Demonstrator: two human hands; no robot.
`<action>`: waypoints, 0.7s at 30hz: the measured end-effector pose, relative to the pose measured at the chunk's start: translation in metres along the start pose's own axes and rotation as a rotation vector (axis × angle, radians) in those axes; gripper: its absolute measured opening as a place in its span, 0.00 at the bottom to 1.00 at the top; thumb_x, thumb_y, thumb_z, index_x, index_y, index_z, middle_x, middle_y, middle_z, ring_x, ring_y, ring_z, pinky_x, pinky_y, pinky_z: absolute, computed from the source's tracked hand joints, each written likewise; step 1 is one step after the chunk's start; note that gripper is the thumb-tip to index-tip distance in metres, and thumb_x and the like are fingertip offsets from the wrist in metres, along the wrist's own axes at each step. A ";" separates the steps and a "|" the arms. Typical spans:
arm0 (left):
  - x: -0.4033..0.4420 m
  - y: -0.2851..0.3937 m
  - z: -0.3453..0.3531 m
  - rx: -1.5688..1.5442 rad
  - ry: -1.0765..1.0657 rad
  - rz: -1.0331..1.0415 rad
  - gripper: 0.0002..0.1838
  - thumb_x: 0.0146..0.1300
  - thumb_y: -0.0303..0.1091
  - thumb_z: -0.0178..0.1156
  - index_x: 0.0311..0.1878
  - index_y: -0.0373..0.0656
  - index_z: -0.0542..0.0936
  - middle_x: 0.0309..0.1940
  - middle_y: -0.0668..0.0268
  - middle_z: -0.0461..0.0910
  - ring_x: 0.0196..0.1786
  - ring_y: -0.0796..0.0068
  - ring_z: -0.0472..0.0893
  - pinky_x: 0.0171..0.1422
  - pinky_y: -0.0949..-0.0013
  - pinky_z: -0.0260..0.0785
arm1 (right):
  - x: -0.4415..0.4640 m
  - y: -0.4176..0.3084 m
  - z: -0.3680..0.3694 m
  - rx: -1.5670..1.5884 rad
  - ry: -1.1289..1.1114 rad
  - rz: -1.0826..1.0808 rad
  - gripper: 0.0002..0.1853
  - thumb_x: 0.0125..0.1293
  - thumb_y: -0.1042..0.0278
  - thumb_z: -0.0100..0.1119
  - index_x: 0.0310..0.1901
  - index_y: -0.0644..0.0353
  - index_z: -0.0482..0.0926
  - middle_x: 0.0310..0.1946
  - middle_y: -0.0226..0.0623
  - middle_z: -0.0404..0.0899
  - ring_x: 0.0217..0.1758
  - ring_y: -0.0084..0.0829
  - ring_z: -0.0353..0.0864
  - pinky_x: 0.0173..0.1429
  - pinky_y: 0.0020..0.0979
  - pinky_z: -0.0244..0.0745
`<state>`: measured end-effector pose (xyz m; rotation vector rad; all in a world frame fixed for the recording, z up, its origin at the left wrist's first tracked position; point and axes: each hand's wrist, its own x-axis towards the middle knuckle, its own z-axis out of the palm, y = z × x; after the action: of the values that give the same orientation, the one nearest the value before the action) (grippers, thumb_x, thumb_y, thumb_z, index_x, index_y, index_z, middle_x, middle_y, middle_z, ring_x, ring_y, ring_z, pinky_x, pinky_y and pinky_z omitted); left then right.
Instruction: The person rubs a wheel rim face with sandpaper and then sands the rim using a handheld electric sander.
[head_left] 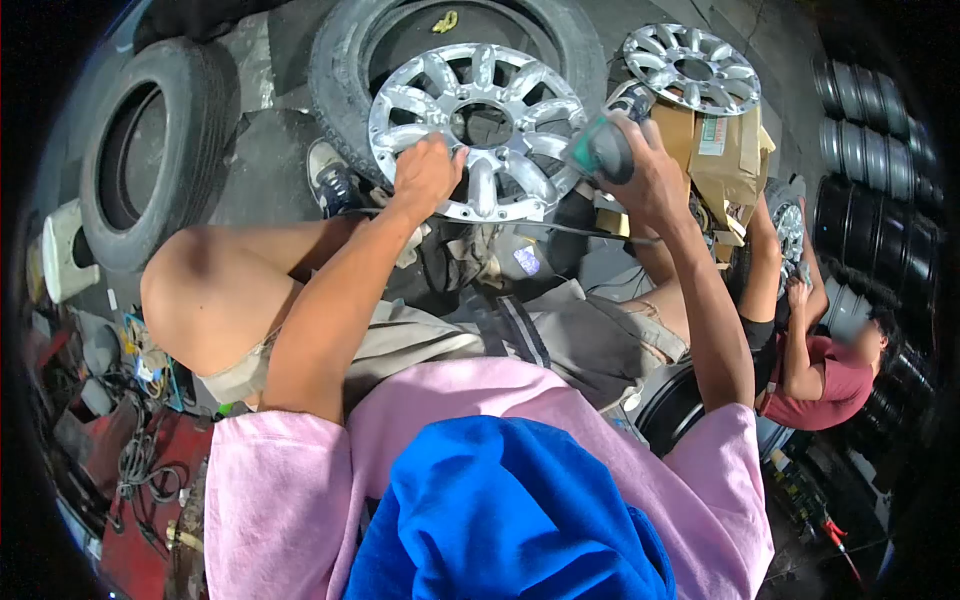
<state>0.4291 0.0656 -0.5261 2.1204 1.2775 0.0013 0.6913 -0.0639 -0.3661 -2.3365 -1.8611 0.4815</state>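
Observation:
A silver alloy wheel rim [525,178] with several thick spokes and patchy, scuffed metal leans in front of me against a tyre lying behind it. My left hand [428,178] grips a spoke at the near left of the rim, its fingers curled and thumb stretched inward. In my right hand [650,175] is a green and dark grey power sander [603,152], held at the right edge of the rim. It looks slightly blurred, and I cannot tell whether its face touches the metal. A thin cable [575,230] runs below the rim.
Behind the rim lies a large tyre [340,75]; another tyre [195,150] stands left. A second rim [735,72] rests on a cardboard box [725,165] at right. A co-worker in a red shirt [830,385] handles another wheel [790,235]. Stacked dark rims [870,220] line the far right.

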 end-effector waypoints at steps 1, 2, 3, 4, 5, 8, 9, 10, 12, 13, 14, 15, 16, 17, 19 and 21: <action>-0.001 -0.001 0.001 0.002 0.001 -0.010 0.29 0.72 0.54 0.59 0.46 0.29 0.81 0.39 0.38 0.84 0.46 0.36 0.85 0.55 0.44 0.77 | -0.001 -0.001 -0.003 -0.029 -0.004 0.055 0.44 0.49 0.61 0.80 0.70 0.43 0.69 0.54 0.46 0.74 0.51 0.58 0.83 0.51 0.52 0.81; -0.001 0.000 0.002 0.000 0.010 -0.009 0.29 0.72 0.54 0.59 0.46 0.29 0.81 0.40 0.39 0.85 0.46 0.36 0.85 0.55 0.44 0.77 | -0.003 0.002 0.002 -0.044 0.008 0.027 0.44 0.49 0.63 0.80 0.70 0.42 0.69 0.54 0.45 0.73 0.49 0.58 0.83 0.49 0.52 0.82; -0.002 0.000 0.002 -0.003 0.020 -0.007 0.28 0.72 0.54 0.60 0.46 0.29 0.81 0.40 0.39 0.85 0.46 0.37 0.85 0.55 0.44 0.77 | 0.000 0.000 0.005 -0.042 0.006 0.021 0.44 0.49 0.63 0.80 0.70 0.42 0.69 0.54 0.45 0.73 0.49 0.58 0.83 0.49 0.52 0.82; -0.001 0.000 0.002 -0.006 0.020 -0.006 0.28 0.71 0.53 0.61 0.46 0.29 0.81 0.40 0.40 0.85 0.46 0.37 0.85 0.55 0.45 0.77 | 0.005 -0.004 0.009 -0.071 0.043 -0.062 0.44 0.49 0.64 0.80 0.70 0.42 0.69 0.54 0.45 0.73 0.49 0.58 0.83 0.49 0.53 0.82; -0.001 0.000 0.002 -0.008 0.022 -0.008 0.28 0.71 0.53 0.61 0.46 0.29 0.81 0.40 0.40 0.85 0.46 0.37 0.85 0.55 0.45 0.77 | 0.009 -0.008 0.012 -0.100 0.080 -0.142 0.44 0.48 0.65 0.80 0.70 0.42 0.69 0.54 0.45 0.73 0.48 0.58 0.83 0.49 0.53 0.82; 0.000 0.003 -0.003 -0.005 -0.018 -0.035 0.27 0.71 0.52 0.61 0.47 0.29 0.81 0.40 0.39 0.85 0.46 0.37 0.85 0.55 0.45 0.77 | 0.032 -0.026 0.021 -0.193 -0.034 -0.179 0.45 0.46 0.66 0.81 0.68 0.42 0.70 0.57 0.46 0.72 0.47 0.57 0.84 0.49 0.51 0.83; 0.000 0.002 -0.003 -0.014 -0.016 -0.027 0.27 0.71 0.52 0.61 0.47 0.30 0.81 0.40 0.39 0.85 0.46 0.38 0.85 0.55 0.45 0.77 | 0.035 -0.031 0.022 -0.256 -0.106 -0.211 0.45 0.46 0.67 0.81 0.68 0.42 0.70 0.58 0.46 0.71 0.47 0.57 0.85 0.49 0.51 0.84; 0.000 0.000 -0.003 -0.025 -0.015 -0.025 0.27 0.71 0.52 0.61 0.47 0.30 0.81 0.40 0.39 0.85 0.46 0.38 0.85 0.55 0.45 0.77 | 0.035 -0.035 0.018 -0.240 -0.162 -0.203 0.44 0.47 0.67 0.81 0.68 0.42 0.70 0.60 0.47 0.70 0.47 0.57 0.85 0.50 0.51 0.84; 0.001 -0.005 0.000 -0.025 -0.003 -0.007 0.27 0.71 0.52 0.61 0.47 0.30 0.81 0.40 0.40 0.85 0.47 0.38 0.85 0.55 0.46 0.77 | 0.027 -0.031 0.013 -0.230 -0.140 -0.193 0.44 0.47 0.67 0.80 0.68 0.42 0.70 0.59 0.47 0.71 0.47 0.57 0.85 0.51 0.52 0.83; 0.000 -0.005 0.001 -0.020 0.002 0.022 0.27 0.71 0.52 0.60 0.47 0.30 0.81 0.40 0.40 0.85 0.47 0.38 0.85 0.55 0.46 0.77 | 0.022 -0.024 0.009 -0.216 -0.115 -0.170 0.44 0.48 0.67 0.80 0.69 0.42 0.69 0.58 0.47 0.71 0.48 0.58 0.85 0.51 0.52 0.83; 0.001 -0.004 0.002 -0.020 -0.012 0.006 0.27 0.71 0.52 0.60 0.47 0.29 0.81 0.40 0.40 0.85 0.47 0.39 0.85 0.55 0.46 0.77 | 0.017 -0.015 0.003 -0.128 -0.084 -0.167 0.44 0.48 0.65 0.80 0.69 0.42 0.69 0.57 0.48 0.72 0.49 0.59 0.84 0.51 0.53 0.83; 0.000 -0.005 0.003 -0.027 -0.017 0.002 0.27 0.71 0.52 0.60 0.47 0.29 0.81 0.40 0.40 0.85 0.47 0.39 0.85 0.55 0.46 0.77 | 0.012 -0.010 0.002 -0.131 -0.093 -0.167 0.44 0.48 0.65 0.80 0.69 0.42 0.69 0.57 0.48 0.72 0.49 0.59 0.84 0.51 0.53 0.83; 0.000 -0.004 0.003 -0.037 -0.016 0.003 0.27 0.71 0.52 0.60 0.47 0.29 0.81 0.41 0.40 0.85 0.47 0.39 0.85 0.55 0.46 0.77 | 0.008 -0.007 0.002 -0.129 -0.060 -0.103 0.44 0.48 0.65 0.80 0.69 0.42 0.70 0.57 0.48 0.72 0.50 0.59 0.84 0.51 0.53 0.82; 0.001 -0.004 0.001 -0.043 -0.012 0.005 0.27 0.71 0.52 0.60 0.48 0.29 0.81 0.41 0.40 0.85 0.47 0.39 0.85 0.55 0.46 0.78 | 0.006 -0.005 0.001 -0.125 -0.024 -0.040 0.44 0.48 0.64 0.80 0.69 0.42 0.70 0.56 0.48 0.72 0.51 0.59 0.83 0.51 0.54 0.82; 0.002 -0.004 0.004 -0.040 -0.004 0.006 0.27 0.72 0.52 0.60 0.48 0.30 0.81 0.41 0.40 0.85 0.47 0.39 0.85 0.55 0.46 0.78 | 0.011 -0.005 0.004 -0.097 -0.039 -0.012 0.43 0.49 0.62 0.80 0.69 0.47 0.70 0.57 0.50 0.74 0.53 0.59 0.83 0.54 0.53 0.81; 0.000 -0.005 0.004 -0.030 0.001 0.007 0.27 0.72 0.52 0.60 0.47 0.30 0.81 0.42 0.40 0.85 0.47 0.39 0.85 0.55 0.46 0.78 | 0.033 0.014 0.020 -0.008 0.038 -0.026 0.44 0.48 0.58 0.80 0.68 0.54 0.70 0.56 0.52 0.79 0.57 0.58 0.82 0.59 0.50 0.79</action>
<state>0.4264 0.0654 -0.5323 2.0997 1.2635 0.0237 0.7049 -0.0373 -0.3944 -2.3066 -1.8776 0.4242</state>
